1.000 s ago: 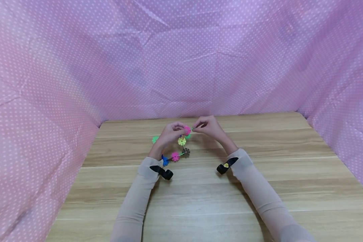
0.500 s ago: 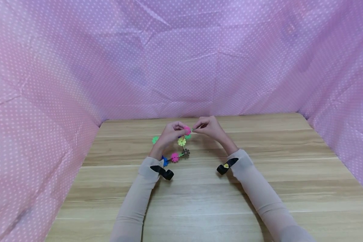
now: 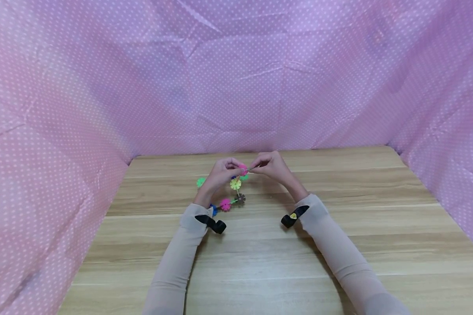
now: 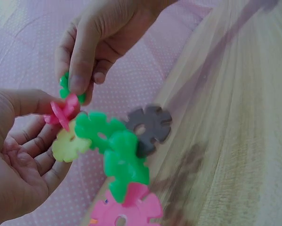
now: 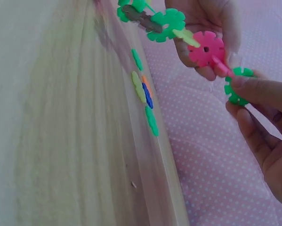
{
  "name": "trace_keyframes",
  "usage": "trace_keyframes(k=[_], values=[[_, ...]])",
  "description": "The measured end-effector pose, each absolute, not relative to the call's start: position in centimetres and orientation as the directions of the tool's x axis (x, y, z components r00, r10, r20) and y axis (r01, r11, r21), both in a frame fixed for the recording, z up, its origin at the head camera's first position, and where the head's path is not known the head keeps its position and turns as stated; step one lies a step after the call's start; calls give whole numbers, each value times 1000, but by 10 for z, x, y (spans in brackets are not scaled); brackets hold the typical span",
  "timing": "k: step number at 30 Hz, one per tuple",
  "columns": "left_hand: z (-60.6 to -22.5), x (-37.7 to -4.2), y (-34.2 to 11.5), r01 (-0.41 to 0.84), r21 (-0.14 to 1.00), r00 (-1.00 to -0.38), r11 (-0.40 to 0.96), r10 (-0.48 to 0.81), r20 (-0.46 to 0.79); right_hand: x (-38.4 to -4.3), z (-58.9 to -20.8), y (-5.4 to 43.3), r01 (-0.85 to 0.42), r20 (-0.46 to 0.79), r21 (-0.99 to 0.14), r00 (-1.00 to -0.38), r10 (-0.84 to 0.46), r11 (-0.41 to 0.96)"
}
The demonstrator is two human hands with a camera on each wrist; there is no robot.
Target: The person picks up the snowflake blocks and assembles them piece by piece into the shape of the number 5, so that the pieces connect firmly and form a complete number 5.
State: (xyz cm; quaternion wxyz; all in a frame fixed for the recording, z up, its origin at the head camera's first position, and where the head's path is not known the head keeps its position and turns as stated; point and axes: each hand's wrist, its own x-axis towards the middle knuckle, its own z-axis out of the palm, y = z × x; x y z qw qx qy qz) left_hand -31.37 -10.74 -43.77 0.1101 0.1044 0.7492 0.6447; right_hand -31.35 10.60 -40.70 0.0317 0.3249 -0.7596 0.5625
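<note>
My left hand (image 3: 219, 176) pinches a pink snowflake disc (image 5: 205, 48) between thumb and fingers. From it hangs a chain of interlocked notched discs, among them a yellow disc (image 4: 71, 142), a green disc (image 4: 99, 132), a dark grey disc (image 4: 150, 128) and a pink disc (image 3: 225, 204). A second pink piece (image 5: 221, 66) crosses the held disc nearly edge-on. My right hand (image 3: 273, 167) pinches a green snowflake disc (image 5: 238, 87) by thumb and fingertips, its edge right at that pink piece. Part of the chain is hidden behind my left wrist.
Several loose discs lie near the table's far edge, including a green disc (image 5: 151, 121), a blue disc (image 5: 148, 95) and an orange disc (image 5: 147, 84). Pink dotted cloth (image 3: 236, 87) hangs behind the wooden table (image 3: 256, 262).
My right hand has moved slightly left, bringing the green disc up against the pink one. The hanging chain has swayed a little to the left; the left hand is nearly still.
</note>
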Motion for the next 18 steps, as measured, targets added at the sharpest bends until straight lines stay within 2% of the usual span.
trace_keyframes(k=[8, 18], values=[[-436, -313, -108, -5, 988, -946, 154, 320, -55, -314, -405, 107, -491, 350, -844, -809, -473, 216], [-439, -316, -114, -19, 988, -934, 152, 350, -72, -337, -435, 108, -432, 285, -867, -839, -463, 249]])
